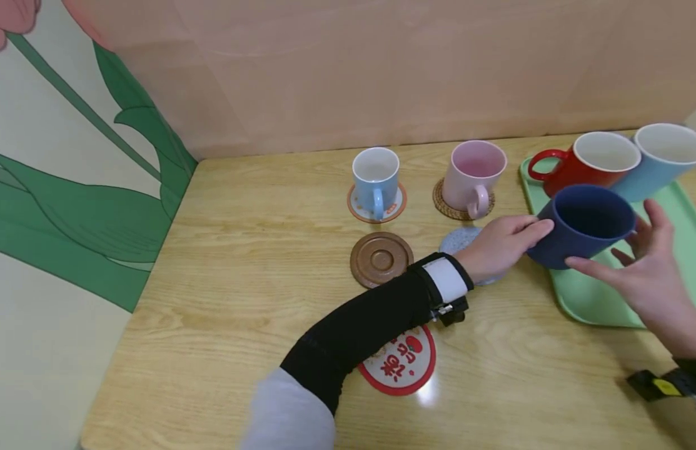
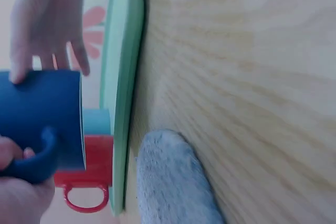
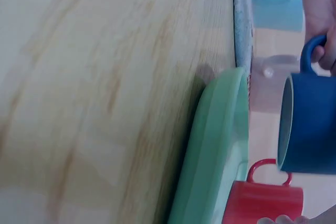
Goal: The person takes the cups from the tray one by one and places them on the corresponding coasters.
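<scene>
A dark blue mug [image 1: 573, 240] is held up over the left edge of the green tray [image 1: 601, 300]. My left hand [image 1: 494, 247] grips it by the handle [image 2: 39, 161], fingers curled through the loop. On the mug's other side my right hand [image 1: 646, 269] is spread, its thumb overlapping the mug's lower edge in the head view. In the right wrist view its fingertips [image 3: 283, 220] show apart from the blue mug, in front of the red mug [image 3: 262, 200]. Under my left wrist lies a grey-blue felt coaster [image 2: 173, 177], partly hidden in the head view.
A light blue mug [image 1: 376, 181] and a pink mug [image 1: 466, 181] stand on coasters at the back. A brown wooden coaster [image 1: 376, 259] and a red-rimmed coaster [image 1: 401, 369] lie nearer. A taller light blue cup [image 1: 657, 169] stands beside the red mug on the tray.
</scene>
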Available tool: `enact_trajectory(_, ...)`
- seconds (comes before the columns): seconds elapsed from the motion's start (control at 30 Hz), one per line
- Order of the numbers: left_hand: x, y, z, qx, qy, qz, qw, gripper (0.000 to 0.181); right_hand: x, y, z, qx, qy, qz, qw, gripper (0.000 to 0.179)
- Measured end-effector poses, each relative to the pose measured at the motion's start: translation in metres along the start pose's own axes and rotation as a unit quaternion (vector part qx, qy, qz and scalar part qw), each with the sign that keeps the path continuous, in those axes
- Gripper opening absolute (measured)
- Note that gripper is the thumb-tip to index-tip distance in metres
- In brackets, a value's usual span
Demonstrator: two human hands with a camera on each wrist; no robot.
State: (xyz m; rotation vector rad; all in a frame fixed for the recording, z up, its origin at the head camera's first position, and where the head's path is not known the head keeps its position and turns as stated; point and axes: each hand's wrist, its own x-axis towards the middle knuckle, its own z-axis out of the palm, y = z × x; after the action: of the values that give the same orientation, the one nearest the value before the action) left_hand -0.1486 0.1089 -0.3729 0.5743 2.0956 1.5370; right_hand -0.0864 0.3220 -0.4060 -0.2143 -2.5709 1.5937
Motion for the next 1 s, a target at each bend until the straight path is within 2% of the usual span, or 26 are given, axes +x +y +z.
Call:
enact_trajectory(0.2,-0.028,-0.004,-0.013,-0.031,0.022,0.041,0.9984,0.032,-0.002,-0.002,0.008,-0.027,-0.034,-0.04,0.9983,0.111)
enact_trajectory(0.33,-0.048,-0.006,-0.024,-0.015,0.039,0.056,0.9976,0.033,-0.003,-0.003,0.014,-0.049,-0.057,-0.061,0.9953,0.114)
enact_trajectory(0.43,-0.067,-0.008,-0.035,-0.022,0.044,0.057,0.9971,0.034,-0.003,-0.003,0.015,-0.049,-0.063,-0.057,0.9952,0.11)
enact_trajectory(0.53,-0.089,-0.012,-0.047,-0.06,0.05,0.049,0.9958,0.032,-0.002,-0.003,0.015,-0.048,-0.066,-0.046,0.9956,0.103)
enact_trajectory(0.63,-0.11,-0.018,-0.06,-0.098,0.065,0.041,0.9923,0.031,0.0,-0.004,0.014,-0.05,-0.073,-0.04,0.9953,0.097)
enact_trajectory(0.77,-0.132,-0.026,-0.078,-0.118,0.099,0.048,0.987,0.036,0.001,-0.006,0.013,-0.049,-0.082,-0.041,0.9945,0.093)
enact_trajectory(0.93,-0.15,-0.037,-0.097,-0.146,0.153,0.072,0.9747,0.035,0.001,-0.008,0.014,-0.05,-0.083,-0.043,0.9943,0.089)
enact_trajectory(1.0,-0.155,-0.04,-0.102,-0.152,0.176,0.072,0.9699,0.035,0.001,-0.008,0.014,-0.045,-0.079,-0.046,0.9948,0.086)
